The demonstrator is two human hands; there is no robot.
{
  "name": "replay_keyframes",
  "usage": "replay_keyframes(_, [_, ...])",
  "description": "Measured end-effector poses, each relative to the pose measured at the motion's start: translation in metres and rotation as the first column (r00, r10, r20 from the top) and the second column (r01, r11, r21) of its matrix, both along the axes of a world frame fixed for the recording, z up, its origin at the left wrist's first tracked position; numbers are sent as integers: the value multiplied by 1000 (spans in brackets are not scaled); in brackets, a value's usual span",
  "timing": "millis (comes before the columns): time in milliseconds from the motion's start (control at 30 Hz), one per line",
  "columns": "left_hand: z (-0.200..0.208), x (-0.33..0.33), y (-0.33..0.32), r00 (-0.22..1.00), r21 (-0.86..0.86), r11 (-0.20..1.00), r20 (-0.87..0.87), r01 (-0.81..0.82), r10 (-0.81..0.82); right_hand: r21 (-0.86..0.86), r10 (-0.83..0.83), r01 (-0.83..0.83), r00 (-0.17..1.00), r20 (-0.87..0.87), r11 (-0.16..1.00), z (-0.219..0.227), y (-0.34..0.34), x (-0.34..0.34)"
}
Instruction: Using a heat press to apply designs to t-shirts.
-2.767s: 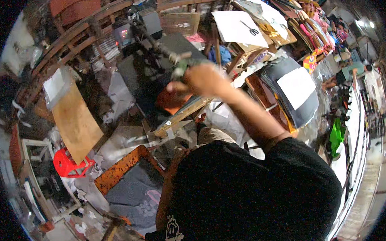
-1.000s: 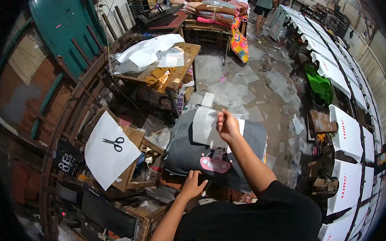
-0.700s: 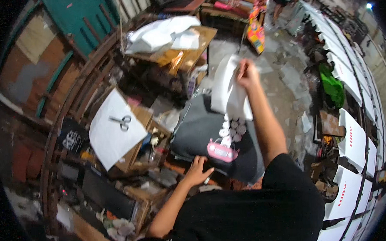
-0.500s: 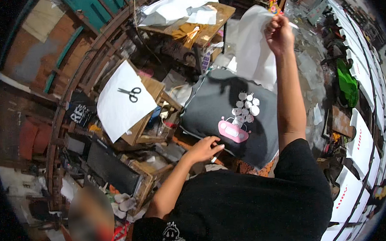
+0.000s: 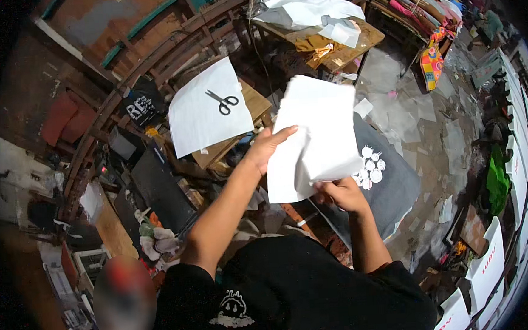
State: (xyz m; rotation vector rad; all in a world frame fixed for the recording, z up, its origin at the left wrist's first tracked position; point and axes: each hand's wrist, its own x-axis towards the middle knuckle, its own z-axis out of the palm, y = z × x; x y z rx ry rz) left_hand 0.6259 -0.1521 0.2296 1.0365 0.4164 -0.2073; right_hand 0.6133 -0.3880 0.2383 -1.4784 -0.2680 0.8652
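Between my hands is a white sheet point(image 5: 315, 120), bent and creased near its lower edge. My left hand point(image 5: 267, 145) grips its left side, with the thumb lying on top. At the lower edge my right hand point(image 5: 342, 194) has closed its fingers on the sheet. Behind and beneath it lies a dark grey cloth panel point(image 5: 396, 188) on a padded board, bearing a white round-shaped print point(image 5: 368, 166). The sheet hides the left part of this panel and the rest of the print.
Black scissors point(image 5: 222, 102) lie on white paper point(image 5: 199, 123) on a small wooden stand to the left. A wooden table point(image 5: 365, 40) with white sheeting stands ahead. Scraps litter the floor point(image 5: 447, 125). White printed panels point(image 5: 487, 261) line the right, beside a green cloth point(image 5: 496, 179).
My right hand has come down from the upper right, bringing the white sheet in front of me. My left hand has left the board's edge and taken hold of the sheet. The view has shifted.
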Motion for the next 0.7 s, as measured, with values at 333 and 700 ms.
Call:
replay_keyframes(333, [-43, -3, 188, 869, 505, 723, 127, -472, 479, 172, 226, -221, 974, -13, 960, -31, 18, -29])
replay_keyframes(700, [-20, -104, 264, 865, 895, 208, 286, -395, 413, -10, 216, -219, 952, 216, 976, -94, 19, -38])
